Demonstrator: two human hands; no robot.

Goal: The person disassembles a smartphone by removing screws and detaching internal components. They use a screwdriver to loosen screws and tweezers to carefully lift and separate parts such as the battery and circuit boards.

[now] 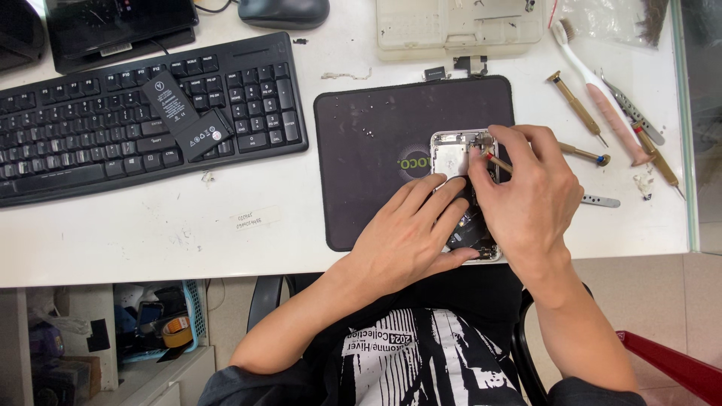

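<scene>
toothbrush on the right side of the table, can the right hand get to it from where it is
Probably yes. The toothbrush lies in the open beside the screwdrivers, nothing on top, but the right hand is holding a screwdriver over the opened phone.

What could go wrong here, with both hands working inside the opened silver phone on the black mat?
The brass-tipped screwdriver in the right hand could slip and scratch the opened silver phone. Tiny loose bits on the black rubber mat near the left hand could get brushed away and lost.
</scene>
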